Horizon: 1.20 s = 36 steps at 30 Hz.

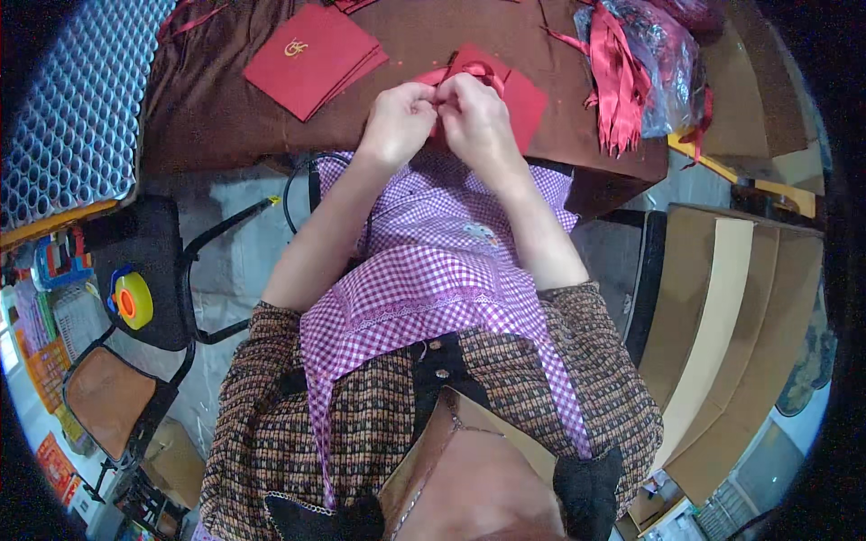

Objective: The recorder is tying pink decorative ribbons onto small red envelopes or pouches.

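Close together at the table's near edge, my left hand [398, 123] and my right hand [479, 119] are both closed, fingertips almost meeting. They pinch a shiny red ribbon [488, 74] that loops above my right fingers. Under the hands lies a square red card [526, 104], partly covered by them; whether the ribbon passes around it or only lies on it, I cannot tell. To the left rests a stack of red cards [311, 59] with a gold emblem on top. At the right lies a bundle of red satin ribbons [619, 81].
A brown cloth [216, 117] covers the table. Beside the ribbons sits a clear plastic bag [666, 59]. A surface patterned with round cells [72, 113] stands at the left, above a black chair [144, 230] holding a yellow tape roll [133, 299]. Cardboard [686, 307] stands at my right.
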### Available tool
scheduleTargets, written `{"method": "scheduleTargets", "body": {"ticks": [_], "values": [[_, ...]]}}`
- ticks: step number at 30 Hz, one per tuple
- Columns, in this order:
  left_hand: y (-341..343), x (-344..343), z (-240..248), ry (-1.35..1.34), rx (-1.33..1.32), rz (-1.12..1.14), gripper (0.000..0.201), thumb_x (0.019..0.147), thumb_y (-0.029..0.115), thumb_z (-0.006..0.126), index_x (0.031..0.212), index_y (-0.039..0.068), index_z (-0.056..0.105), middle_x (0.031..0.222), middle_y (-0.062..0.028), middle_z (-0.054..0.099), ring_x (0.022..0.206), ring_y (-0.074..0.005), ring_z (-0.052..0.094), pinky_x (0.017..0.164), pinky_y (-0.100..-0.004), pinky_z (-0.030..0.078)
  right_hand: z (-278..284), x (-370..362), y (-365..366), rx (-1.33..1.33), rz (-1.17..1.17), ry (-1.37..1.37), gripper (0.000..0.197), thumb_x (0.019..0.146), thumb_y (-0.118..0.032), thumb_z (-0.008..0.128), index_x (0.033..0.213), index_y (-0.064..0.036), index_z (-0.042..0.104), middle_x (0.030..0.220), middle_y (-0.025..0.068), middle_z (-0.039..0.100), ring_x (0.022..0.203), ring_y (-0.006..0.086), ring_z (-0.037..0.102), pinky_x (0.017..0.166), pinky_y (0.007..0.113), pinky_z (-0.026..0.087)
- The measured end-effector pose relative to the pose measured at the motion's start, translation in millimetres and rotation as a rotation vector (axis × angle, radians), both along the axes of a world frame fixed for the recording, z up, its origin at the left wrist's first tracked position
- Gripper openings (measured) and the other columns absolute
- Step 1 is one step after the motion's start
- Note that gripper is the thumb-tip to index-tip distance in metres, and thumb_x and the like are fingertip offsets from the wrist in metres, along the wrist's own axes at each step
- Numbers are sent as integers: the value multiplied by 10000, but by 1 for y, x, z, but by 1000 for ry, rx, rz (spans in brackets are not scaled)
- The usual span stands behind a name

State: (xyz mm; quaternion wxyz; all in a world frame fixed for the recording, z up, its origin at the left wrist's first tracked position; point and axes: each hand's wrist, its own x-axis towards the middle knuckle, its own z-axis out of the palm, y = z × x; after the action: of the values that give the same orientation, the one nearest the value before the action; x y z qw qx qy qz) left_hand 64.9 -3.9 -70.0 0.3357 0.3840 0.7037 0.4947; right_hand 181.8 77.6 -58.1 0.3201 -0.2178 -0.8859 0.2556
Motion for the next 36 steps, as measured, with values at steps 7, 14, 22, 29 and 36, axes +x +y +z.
{"method": "scheduleTargets", "body": {"ticks": [7,14,22,29,36], "values": [[0,-6,-6,-12,48,-58,247,829,7,550,1067,-52,572,795,-1,588,727,-56,540,665,-193,454,20,10,27,135,162,70,261,747,-49,621,1007,-57,642,927,103,651,873,286,606,782,367,463],[-4,-7,24,170,-96,-104,202,836,30,560,1016,-45,615,831,-22,621,773,-69,554,715,-222,469,30,10,44,359,271,-233,155,720,-94,625,871,-106,656,910,9,622,843,220,542,797,352,388],[-9,-27,28,195,48,-369,188,841,90,599,989,-17,644,854,-53,575,811,-136,556,729,-250,445,47,14,46,276,381,-249,77,720,-106,670,796,-103,658,815,8,615,839,206,543,811,341,382],[-9,-24,24,200,76,-481,169,841,116,580,936,-12,637,891,-93,570,845,-180,561,764,-281,445,50,20,44,236,409,-191,70,715,-88,673,783,-101,660,788,0,616,804,200,543,812,331,376],[-7,-22,15,160,73,-423,189,833,146,549,879,-26,614,891,-116,561,850,-205,564,775,-296,444,53,23,42,212,477,-263,82,723,-76,664,796,-106,640,746,3,597,773,195,542,807,325,376]]}}
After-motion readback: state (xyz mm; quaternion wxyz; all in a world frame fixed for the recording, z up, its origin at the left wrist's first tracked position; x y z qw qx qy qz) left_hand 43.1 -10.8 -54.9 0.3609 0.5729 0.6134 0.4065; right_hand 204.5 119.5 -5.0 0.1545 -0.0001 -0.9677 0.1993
